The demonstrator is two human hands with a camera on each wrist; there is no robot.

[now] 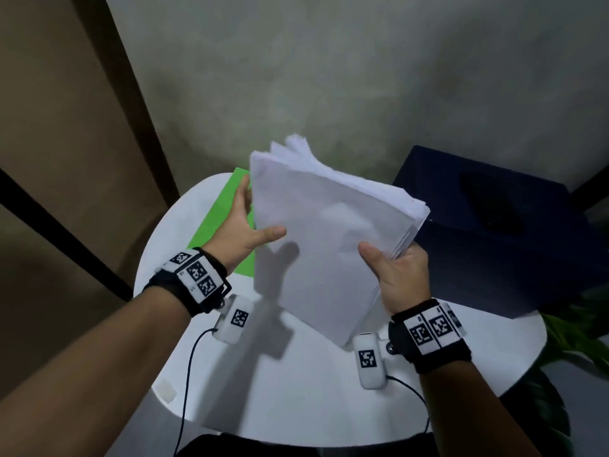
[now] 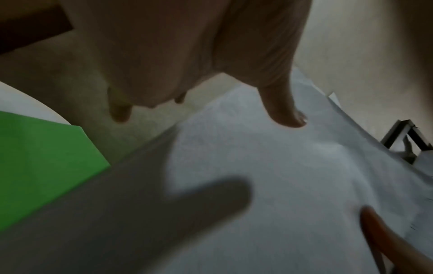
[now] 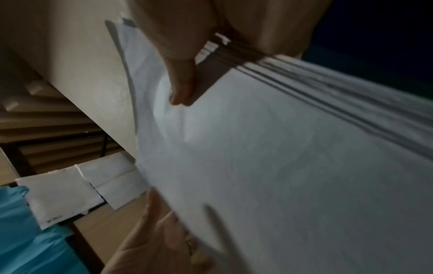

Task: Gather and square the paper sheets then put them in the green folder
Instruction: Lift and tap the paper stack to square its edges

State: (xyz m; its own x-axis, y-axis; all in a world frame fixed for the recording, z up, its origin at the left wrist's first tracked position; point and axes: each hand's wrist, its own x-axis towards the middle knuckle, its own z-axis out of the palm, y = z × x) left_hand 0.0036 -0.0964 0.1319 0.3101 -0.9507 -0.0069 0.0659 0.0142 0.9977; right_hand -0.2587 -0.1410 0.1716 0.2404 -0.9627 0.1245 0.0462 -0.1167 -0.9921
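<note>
The stack of paper sheets [image 1: 326, 232] is being held tilted in the air above the round white table [image 1: 296, 400], its far edges fanned and uneven. The right hand [image 1: 400, 278] is gripping the stack's near right corner, thumb on top and fingers underneath. The left hand [image 1: 242, 227] is lying open against the stack's left edge, thumb stretched over the top sheet, fingers straight. The green folder [image 1: 224, 219] is lying flat on the table, just beside and partly under the left hand and the sheets. A dark blue box [image 1: 507, 225] is sitting at the table's right side. A pale wall [image 1: 329, 77] is standing behind, with green leaves [image 1: 580, 338] at lower right.
</note>
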